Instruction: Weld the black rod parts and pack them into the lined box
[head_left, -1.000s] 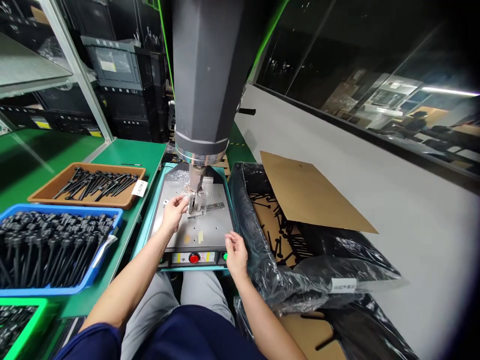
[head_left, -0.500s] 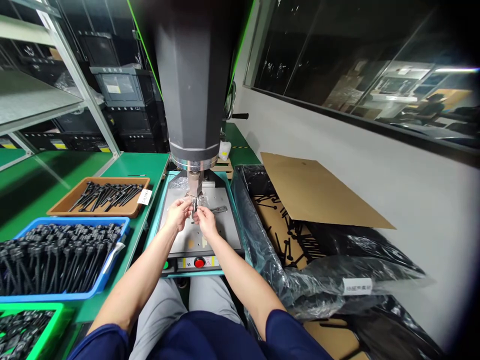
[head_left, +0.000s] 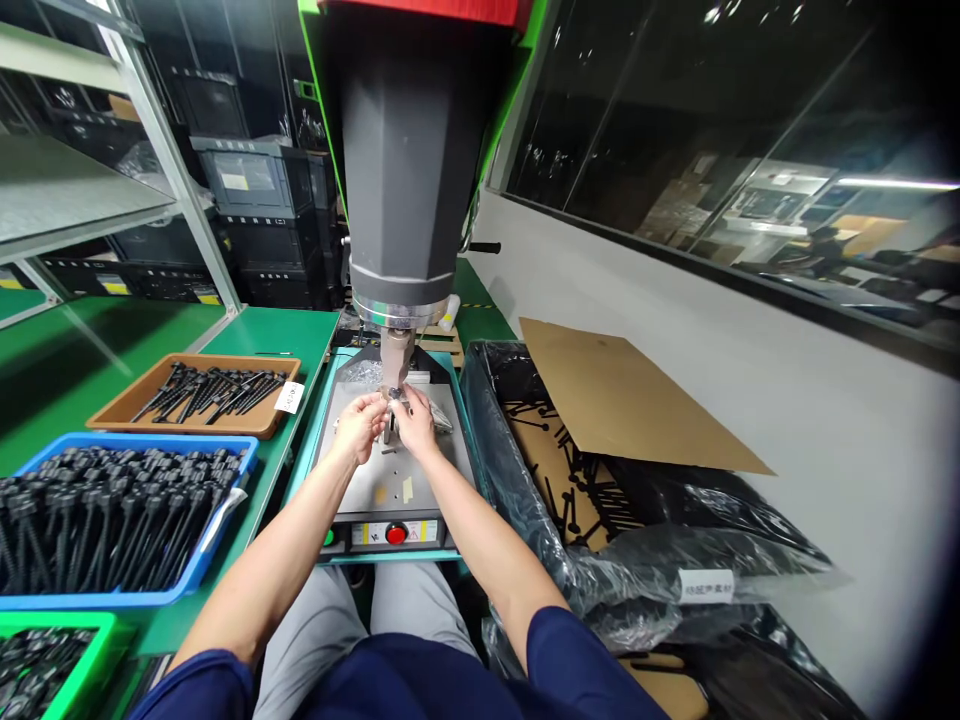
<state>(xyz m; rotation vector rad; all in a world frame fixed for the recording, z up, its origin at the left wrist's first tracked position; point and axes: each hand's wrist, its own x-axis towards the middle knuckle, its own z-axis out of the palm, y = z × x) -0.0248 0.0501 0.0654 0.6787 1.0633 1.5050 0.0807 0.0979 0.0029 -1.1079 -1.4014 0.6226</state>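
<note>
A small black part is at the metal tip of a large grey machine head. My left hand is pinched at the part's left side, thumb and forefinger together. On the other side my right hand closes its fingers on the same part. The fingers hide most of it, so its full shape cannot be made out. Beneath both hands lies the machine's grey metal plate, with a small upright fixture between them.
To the left stand a brown tray of black screw-like pieces, a blue bin of black stems and a green bin. A red button is on the machine's front. On the right, a plastic-lined box holds black pieces under cardboard.
My right hand has moved up slightly, its fingers now close under the machine's tip. The small black part sits higher between my fingers. The camera view has shifted a little.
</note>
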